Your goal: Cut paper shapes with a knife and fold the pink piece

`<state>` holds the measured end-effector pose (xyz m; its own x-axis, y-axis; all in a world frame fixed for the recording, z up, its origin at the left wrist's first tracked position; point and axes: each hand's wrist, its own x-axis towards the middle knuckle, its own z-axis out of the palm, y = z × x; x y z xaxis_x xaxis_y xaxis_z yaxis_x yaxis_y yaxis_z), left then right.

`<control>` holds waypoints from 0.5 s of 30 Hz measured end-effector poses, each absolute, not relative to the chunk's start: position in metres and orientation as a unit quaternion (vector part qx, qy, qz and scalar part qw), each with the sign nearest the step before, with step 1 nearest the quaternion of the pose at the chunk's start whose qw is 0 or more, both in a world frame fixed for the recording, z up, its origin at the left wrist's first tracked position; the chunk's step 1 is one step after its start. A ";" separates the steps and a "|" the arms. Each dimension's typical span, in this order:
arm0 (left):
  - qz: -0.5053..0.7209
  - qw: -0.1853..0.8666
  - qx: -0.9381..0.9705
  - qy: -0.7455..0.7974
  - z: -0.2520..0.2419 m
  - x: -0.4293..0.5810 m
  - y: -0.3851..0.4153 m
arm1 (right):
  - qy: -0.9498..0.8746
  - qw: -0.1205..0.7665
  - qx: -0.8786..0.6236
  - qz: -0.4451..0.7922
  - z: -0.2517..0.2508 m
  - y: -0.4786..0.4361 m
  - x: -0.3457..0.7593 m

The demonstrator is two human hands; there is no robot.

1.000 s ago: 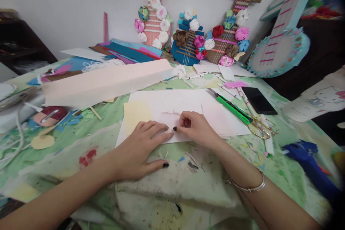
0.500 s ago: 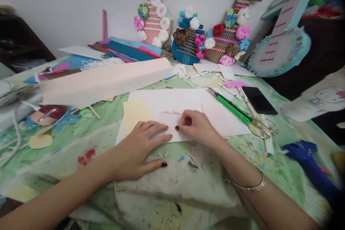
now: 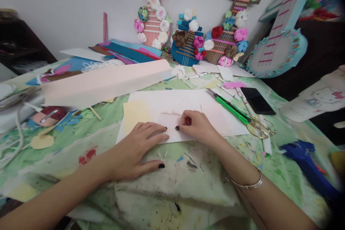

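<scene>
My left hand lies flat with its fingers spread, fingertips on the lower edge of a white sheet of paper and the thumb out over the cloth. Just to its right, my right hand is closed in a pinch, low over the same sheet. What sits between its fingertips, if anything, is hidden. Pale pink paper lies on the sheet around my right hand, and a yellow piece covers the sheet's left end. A green utility knife rests across the sheet's right side.
Gold-handled scissors, a black phone and a blue glue gun lie to the right. A long folded peach sheet stretches across the left. Decorated craft instruments, among them a pink one, lean on the wall behind.
My left hand has shifted very slightly left. My right hand keeps its pinch in nearly the same place, and the camera view has moved a little.
</scene>
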<state>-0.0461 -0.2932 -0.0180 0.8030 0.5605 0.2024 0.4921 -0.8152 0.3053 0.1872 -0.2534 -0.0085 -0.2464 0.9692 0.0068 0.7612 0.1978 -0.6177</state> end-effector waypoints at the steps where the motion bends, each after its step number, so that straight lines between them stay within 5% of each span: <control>1: 0.136 0.118 0.941 0.287 -0.018 -0.044 -0.293 | -0.748 0.203 -0.578 0.255 -0.009 -0.253 0.187; 15: 0.125 0.116 0.938 0.303 -0.016 -0.040 -0.295 | -0.739 0.219 -0.573 0.280 -0.009 -0.248 0.197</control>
<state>-0.0395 -0.2953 -0.0164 0.7854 0.5971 0.1634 0.5394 -0.7895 0.2928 0.1974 -0.2484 -0.0088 -0.2487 0.9686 0.0024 0.7238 0.1876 -0.6640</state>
